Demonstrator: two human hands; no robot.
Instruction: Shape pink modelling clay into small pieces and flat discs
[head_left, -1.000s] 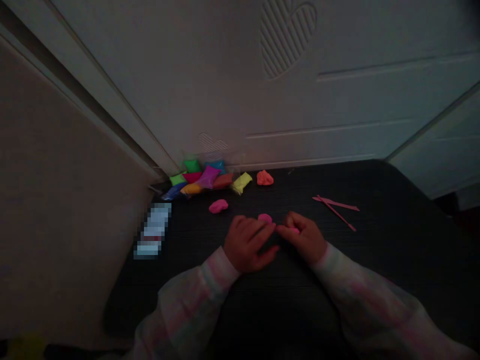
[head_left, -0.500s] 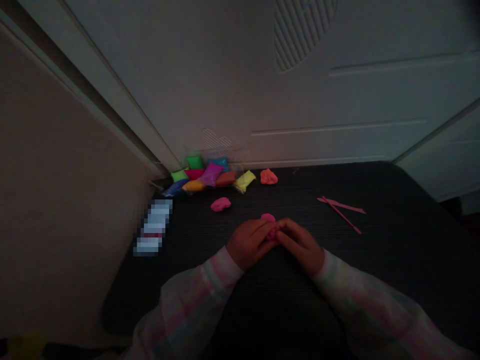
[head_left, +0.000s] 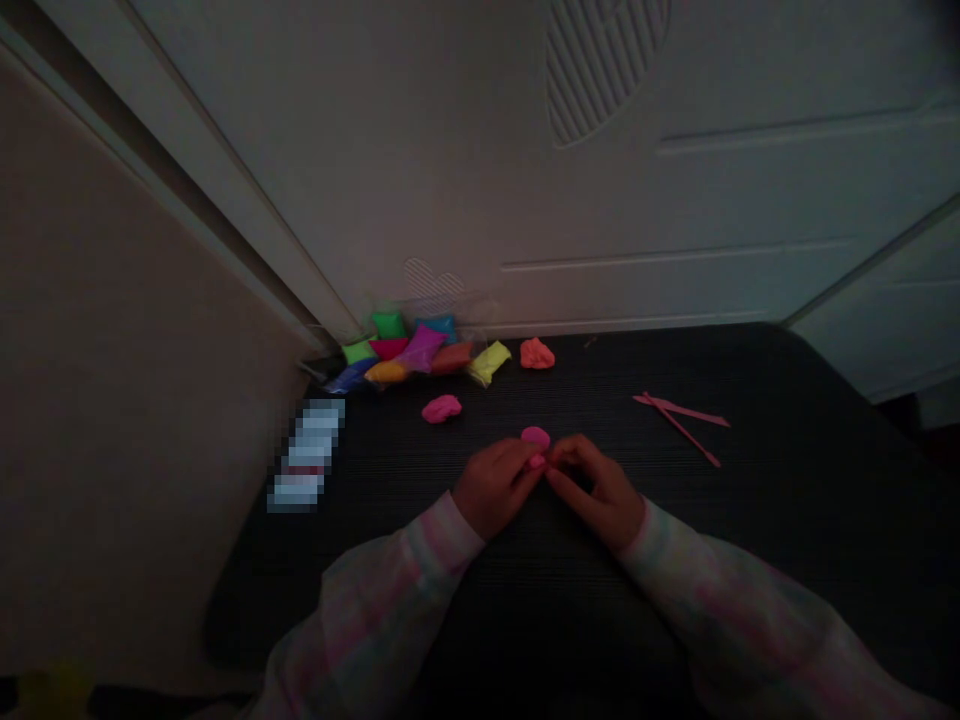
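My left hand (head_left: 495, 487) is closed in a pinch on a small piece of pink modelling clay (head_left: 535, 461) near the middle of the table. My right hand (head_left: 602, 492) meets it from the other side, thumb and fingertips pinching at the edge of the same piece. The fingers partly cover the clay, so its full shape is hidden. Just beyond the fingertips a flat round pink clay disc (head_left: 535, 436) lies on the table. A larger pink clay lump (head_left: 442, 409) rests farther left, and an orange clay lump (head_left: 537, 353) sits toward the back.
Two pink modelling tools (head_left: 682, 420) lie crossed at the right of the dark table (head_left: 795, 520). A clear bag with several coloured clay packets (head_left: 422, 348) and a yellow packet (head_left: 490, 363) are at the back left. A blurred-out pale object (head_left: 307, 455) lies at the left edge. A white panelled door (head_left: 450, 150) stands behind.
My fingertips have drawn slightly apart, the right hand opening its curl a little. More of the pink piece and of the disc behind it shows. The other things stay put.
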